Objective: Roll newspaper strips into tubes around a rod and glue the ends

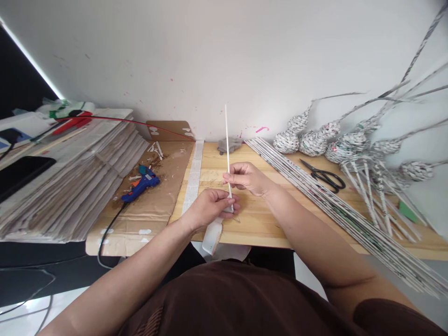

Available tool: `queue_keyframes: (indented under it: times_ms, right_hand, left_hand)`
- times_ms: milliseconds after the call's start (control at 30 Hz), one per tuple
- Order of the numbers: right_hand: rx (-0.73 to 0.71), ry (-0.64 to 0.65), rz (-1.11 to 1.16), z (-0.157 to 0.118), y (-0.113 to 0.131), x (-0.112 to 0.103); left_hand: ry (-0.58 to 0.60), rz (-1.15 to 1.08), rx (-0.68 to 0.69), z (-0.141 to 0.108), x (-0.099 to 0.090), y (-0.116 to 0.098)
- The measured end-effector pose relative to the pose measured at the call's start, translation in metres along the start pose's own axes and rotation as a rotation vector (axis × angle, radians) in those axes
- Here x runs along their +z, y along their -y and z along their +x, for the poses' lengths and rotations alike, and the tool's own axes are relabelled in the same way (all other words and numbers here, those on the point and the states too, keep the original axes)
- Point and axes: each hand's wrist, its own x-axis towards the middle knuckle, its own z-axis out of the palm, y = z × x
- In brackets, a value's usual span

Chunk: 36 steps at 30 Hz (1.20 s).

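A thin white stick point(227, 140) stands nearly upright in front of me, over the wooden table. My right hand point(247, 178) pinches it partway up between thumb and fingertips. Lower down, my left hand point(213, 205) has its thumb and fingers closed around the stick's bottom end, where a bit of pale paper shows between the fingers. Just below my left hand, a white piece with a rough tan edge point(212, 237) hangs at the table's front edge; I cannot tell what it is. A flat strip of printed paper point(194, 175) lies left of my hands.
On the left are cardboard point(154, 205), a blue glue gun point(142, 184) with its cord, and a tall newspaper stack point(87, 182). Rightward lie a bundle of paper tubes point(315, 196), black scissors point(325, 177) and several woven paper shapes point(313, 142). A grey cloth point(229, 145) rests by the wall.
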Motion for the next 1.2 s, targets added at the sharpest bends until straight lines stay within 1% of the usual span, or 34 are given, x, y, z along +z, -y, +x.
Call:
queue_keyframes:
  times_ms: [200,333,433,567,633,667,767,800,833,867,967,1100,1133,1200]
  right_hand:
    - [-0.07,-0.026,-0.212,-0.001,0.005,0.002]
    - [-0.11,-0.067,-0.396,-0.003,0.005,0.0]
    - [-0.146,-0.101,-0.495,-0.005,0.006,0.003]
    - [-0.241,-0.171,-0.628,-0.006,0.007,0.009]
    - [-0.26,-0.174,-0.594,-0.005,0.006,0.009]
    - [-0.241,-0.143,-0.533,-0.004,0.006,0.008]
    - [-0.094,0.068,-0.296,-0.003,0.005,0.001]
    - [-0.046,0.127,-0.237,-0.002,0.005,-0.001]
    - [-0.008,0.156,-0.194,-0.002,0.004,-0.002]
    - [0.019,0.15,-0.159,-0.002,0.003,-0.003]
    - [0.065,0.054,-0.071,0.0,-0.001,-0.001]
    - [0.082,-0.054,0.004,0.003,-0.001,0.003]
    - [0.083,-0.062,0.016,0.002,0.0,0.003]
    - [0.102,-0.002,0.019,0.001,0.002,0.002]
  left_hand:
    - [-0.05,0.016,-0.002,0.001,0.001,0.001]
    - [-0.054,0.023,-0.006,0.001,0.001,0.004]
    - [-0.059,0.028,-0.002,0.001,0.002,0.004]
    - [-0.088,0.034,0.012,0.001,0.001,0.002]
    - [-0.095,0.032,0.024,0.001,0.0,0.001]
    - [-0.096,0.029,0.03,0.001,0.0,0.0]
    - [-0.09,0.025,0.053,0.0,-0.002,0.0]
    - [-0.087,0.021,0.059,0.0,-0.003,0.001]
    - [-0.083,0.015,0.062,0.0,-0.003,0.001]
    - [-0.08,0.008,0.061,0.0,-0.003,0.002]
    - [-0.076,-0.013,0.041,0.0,-0.002,0.003]
    - [-0.071,-0.009,0.019,-0.001,-0.001,0.004]
    - [-0.07,-0.007,0.015,-0.001,-0.001,0.004]
    - [-0.071,-0.006,0.017,-0.001,-0.001,0.005]
